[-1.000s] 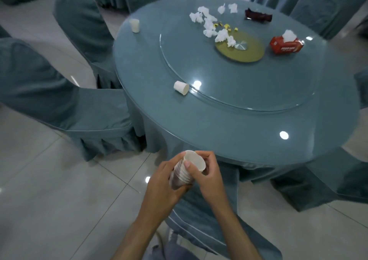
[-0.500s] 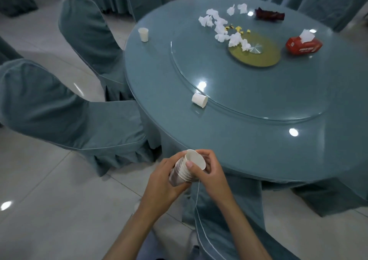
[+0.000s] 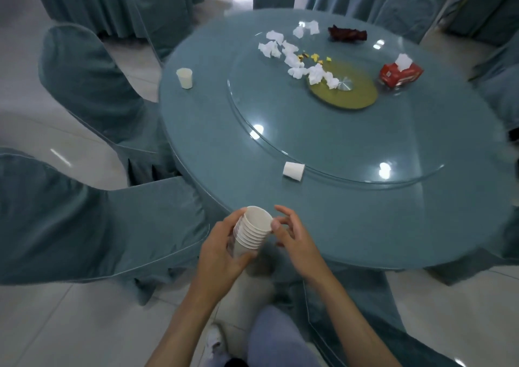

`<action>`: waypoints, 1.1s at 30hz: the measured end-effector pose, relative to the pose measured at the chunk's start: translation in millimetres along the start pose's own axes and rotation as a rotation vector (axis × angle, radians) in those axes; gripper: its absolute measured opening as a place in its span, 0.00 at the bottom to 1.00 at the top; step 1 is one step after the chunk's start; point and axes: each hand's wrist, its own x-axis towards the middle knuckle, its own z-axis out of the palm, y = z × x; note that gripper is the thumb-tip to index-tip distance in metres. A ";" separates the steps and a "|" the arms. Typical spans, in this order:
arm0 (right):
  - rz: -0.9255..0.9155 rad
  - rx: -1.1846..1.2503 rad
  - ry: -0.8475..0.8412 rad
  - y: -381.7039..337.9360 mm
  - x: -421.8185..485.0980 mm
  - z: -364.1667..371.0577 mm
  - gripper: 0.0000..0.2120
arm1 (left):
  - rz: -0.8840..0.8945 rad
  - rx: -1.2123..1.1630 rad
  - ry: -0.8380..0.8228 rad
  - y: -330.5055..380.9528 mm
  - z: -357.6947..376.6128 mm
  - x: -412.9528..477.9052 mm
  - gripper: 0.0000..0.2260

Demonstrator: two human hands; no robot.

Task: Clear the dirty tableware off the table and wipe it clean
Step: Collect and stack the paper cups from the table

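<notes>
Left hand (image 3: pixel 222 251) grips cup stack (image 3: pixel 252 233) at table (image 3: pixel 365 262) edge; right hand (image 3: pixel 295 237) slack; tipped cup (image 3: pixel 293 171) at one o'clock.

Head-worn wide-angle camera, facing forward and down, close above the table (image 3: pixel 365 212) near edge

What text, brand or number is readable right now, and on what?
red tissue box: white print on its side, too blurred to read.
stack of paper cups held in the left hand: possible coloured print at its left edge, too small to read.
Nothing else shows any lettering.
</notes>
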 end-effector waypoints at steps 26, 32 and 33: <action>0.018 -0.761 0.201 86.4 278.4 -117.8 0.27 | -0.126 0.124 -0.118 -23.4 1.8 261.6 0.37; 0.012 -0.396 0.451 48.9 274.5 -94.4 0.26 | -0.012 0.194 -0.268 -34.2 -18.4 284.6 0.38; -0.003 -0.324 0.481 36.1 272.9 -88.4 0.26 | -0.003 0.203 -0.277 -36.6 -23.0 287.4 0.39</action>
